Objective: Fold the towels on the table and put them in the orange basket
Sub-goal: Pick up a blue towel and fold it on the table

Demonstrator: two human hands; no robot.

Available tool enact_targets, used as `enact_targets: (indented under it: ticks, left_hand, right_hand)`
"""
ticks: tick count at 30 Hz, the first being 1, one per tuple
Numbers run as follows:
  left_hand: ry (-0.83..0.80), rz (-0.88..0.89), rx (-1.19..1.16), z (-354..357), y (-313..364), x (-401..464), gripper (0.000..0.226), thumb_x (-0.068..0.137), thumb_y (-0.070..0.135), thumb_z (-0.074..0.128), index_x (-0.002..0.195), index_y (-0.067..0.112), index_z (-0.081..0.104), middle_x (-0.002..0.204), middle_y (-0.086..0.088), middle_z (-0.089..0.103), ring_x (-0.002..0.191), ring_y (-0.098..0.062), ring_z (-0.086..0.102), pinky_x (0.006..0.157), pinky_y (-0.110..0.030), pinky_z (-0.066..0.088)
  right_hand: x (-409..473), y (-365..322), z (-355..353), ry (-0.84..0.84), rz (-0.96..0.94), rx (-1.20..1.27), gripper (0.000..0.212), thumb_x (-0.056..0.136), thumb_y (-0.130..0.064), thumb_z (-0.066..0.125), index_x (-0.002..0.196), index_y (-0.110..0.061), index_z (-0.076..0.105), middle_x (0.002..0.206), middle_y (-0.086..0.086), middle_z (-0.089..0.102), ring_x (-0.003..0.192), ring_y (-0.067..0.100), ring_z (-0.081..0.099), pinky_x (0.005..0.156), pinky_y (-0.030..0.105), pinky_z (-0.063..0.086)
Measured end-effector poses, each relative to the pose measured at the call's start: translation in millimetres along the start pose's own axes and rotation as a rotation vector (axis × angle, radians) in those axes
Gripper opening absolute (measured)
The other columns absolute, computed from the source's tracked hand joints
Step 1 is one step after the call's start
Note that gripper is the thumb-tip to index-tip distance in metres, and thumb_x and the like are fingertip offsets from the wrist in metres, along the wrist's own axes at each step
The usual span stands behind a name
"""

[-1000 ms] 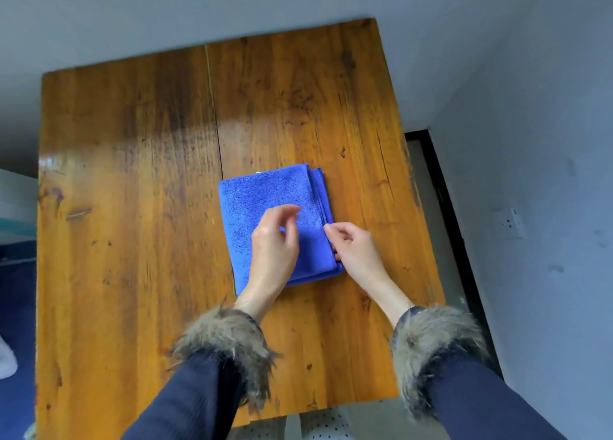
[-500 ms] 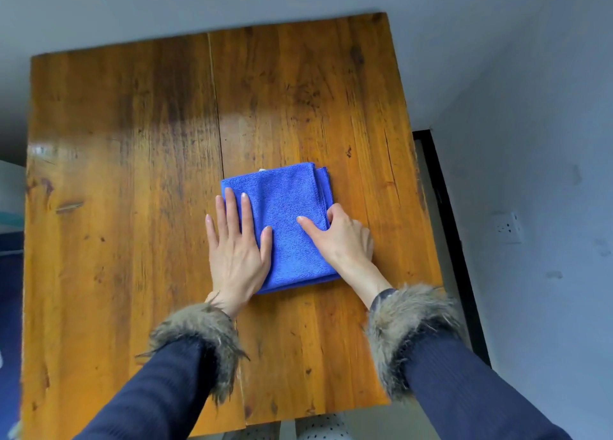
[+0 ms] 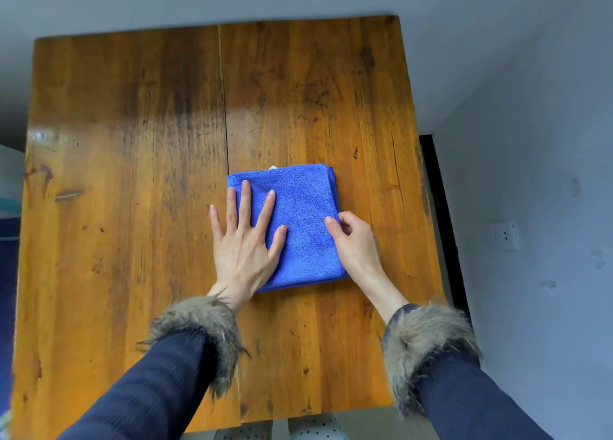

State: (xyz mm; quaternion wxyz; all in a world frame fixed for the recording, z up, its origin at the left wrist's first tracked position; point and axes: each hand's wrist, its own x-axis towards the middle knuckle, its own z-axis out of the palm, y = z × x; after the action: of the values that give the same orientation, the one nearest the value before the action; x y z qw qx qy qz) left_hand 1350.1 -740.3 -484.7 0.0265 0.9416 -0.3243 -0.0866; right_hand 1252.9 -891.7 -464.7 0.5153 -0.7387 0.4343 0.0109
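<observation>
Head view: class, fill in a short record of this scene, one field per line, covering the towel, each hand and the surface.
towel: blue towel, folded, lying flat
left hand: left hand flat on the towel's left part, fingers spread and straight
right hand: right hand at the towel's right edge, fingers curled, thumb on top
surface: wooden table
basket: not in view

I see a glossy wooden counter (image 3: 132,207) of 2 planks against grey walls (image 3: 530,141), with a white wall socket (image 3: 505,236) at right.
</observation>
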Motion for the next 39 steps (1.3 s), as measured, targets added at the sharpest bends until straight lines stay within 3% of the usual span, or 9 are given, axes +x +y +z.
enact_targets:
  ticks: [9, 14, 20, 23, 27, 31, 34, 36, 39]
  left_hand:
    - [0.073, 0.091, -0.023, -1.7, 8.1, -0.2, 0.058, 0.093, 0.046, 0.026, 0.145, 0.023, 0.030, 0.155, -0.014, 0.016, 0.144, -0.033, 0.009, 0.113, -0.056, 0.007]
    - [0.051, 0.102, 0.001, 3.6, 9.7, 1.2, 0.059, 0.092, 0.049, 0.028, 0.144, 0.020, 0.033, 0.154, -0.015, 0.021, 0.142, -0.037, 0.013, 0.113, -0.057, 0.012]
    - [0.062, 0.132, -0.002, 0.0, 13.7, 6.2, 0.057, 0.089, 0.046, 0.034, 0.133, 0.012, 0.046, 0.152, -0.022, 0.021, 0.142, -0.038, 0.013, 0.115, -0.055, 0.007]
    - [0.095, 0.189, -0.022, -0.3, 17.9, 12.0, 0.051, 0.085, 0.046, 0.040, 0.120, 0.010, 0.051, 0.152, -0.020, 0.022, 0.143, -0.035, 0.015, 0.114, -0.056, 0.008]
    - [0.094, 0.254, 0.049, 7.6, 20.2, 15.0, 0.061, 0.086, 0.055, 0.039, 0.138, 0.022, 0.041, 0.154, -0.016, 0.021, 0.142, -0.035, 0.017, 0.111, -0.062, 0.009]
    - [0.085, 0.268, 0.070, 10.4, 20.5, 15.1, 0.065, 0.087, 0.058, 0.035, 0.144, 0.027, 0.030, 0.154, -0.016, 0.019, 0.142, -0.037, 0.014, 0.111, -0.063, 0.006]
    - [0.068, 0.262, 0.039, 5.3, 19.6, 14.4, 0.062, 0.089, 0.054, 0.035, 0.145, 0.027, 0.030, 0.155, -0.015, 0.016, 0.143, -0.035, 0.011, 0.112, -0.061, 0.003]
    - [0.096, 0.244, -0.007, -0.3, 17.0, 16.4, 0.057, 0.091, 0.045, 0.035, 0.144, 0.024, 0.032, 0.155, -0.014, 0.019, 0.143, -0.034, 0.013, 0.112, -0.061, 0.006]
    - [0.148, 0.211, -0.018, -8.0, 11.5, 27.7, 0.052, 0.092, 0.034, 0.035, 0.142, 0.020, 0.037, 0.153, -0.015, 0.024, 0.142, -0.034, 0.017, 0.110, -0.061, 0.009]
  right_hand:
    - [3.5, 7.9, -3.2, 0.002, 0.056, 0.144, 0.010, 0.094, -0.017, 0.050, 0.096, -0.009, 0.056, 0.088, 0.007, 0.066, 0.080, 0.020, 0.059, 0.071, 0.034, 0.043]
    - [12.8, 5.4, -2.2, 0.045, 0.102, 0.068, 0.021, 0.093, -0.031, 0.053, 0.076, -0.021, 0.045, 0.064, -0.005, 0.051, 0.060, 0.013, 0.046, 0.062, 0.031, 0.034]
    - [19.6, -9.4, -0.8, 0.060, 0.080, -0.110, 0.024, 0.093, -0.043, 0.046, 0.089, -0.019, 0.049, 0.068, -0.008, 0.053, 0.078, 0.025, 0.056, 0.065, 0.033, 0.039]
    - [8.2, -7.9, 6.8, 0.106, 0.026, -0.210, 0.025, 0.094, -0.040, 0.044, 0.105, -0.019, 0.048, 0.085, 0.008, 0.064, 0.088, 0.036, 0.057, 0.069, 0.038, 0.039]
    - [-15.5, 14.7, 13.0, 0.189, -0.160, -0.494, 0.044, 0.096, -0.038, 0.042, 0.134, -0.017, 0.037, 0.119, 0.017, 0.060, 0.089, 0.044, 0.060, 0.066, 0.043, 0.043]
    - [-19.1, 26.7, 6.1, 0.176, -0.219, -0.611, 0.049, 0.096, -0.036, 0.044, 0.138, -0.012, 0.037, 0.120, 0.014, 0.057, 0.085, 0.041, 0.062, 0.060, 0.042, 0.046]
    - [-19.8, 18.0, 0.7, 0.296, -0.362, -0.630, 0.047, 0.091, -0.025, 0.053, 0.133, -0.005, 0.047, 0.114, 0.015, 0.058, 0.091, 0.036, 0.060, 0.070, 0.042, 0.048]
    - [-9.9, 6.1, 1.2, 0.375, -0.522, -0.653, 0.045, 0.089, -0.022, 0.048, 0.131, -0.003, 0.050, 0.124, 0.016, 0.057, 0.106, 0.034, 0.058, 0.083, 0.042, 0.047]
    - [15.0, -15.7, 13.5, 0.305, -0.654, -0.638, 0.046, 0.092, -0.019, 0.038, 0.134, -0.001, 0.046, 0.140, 0.016, 0.046, 0.131, 0.030, 0.043, 0.107, 0.044, 0.033]
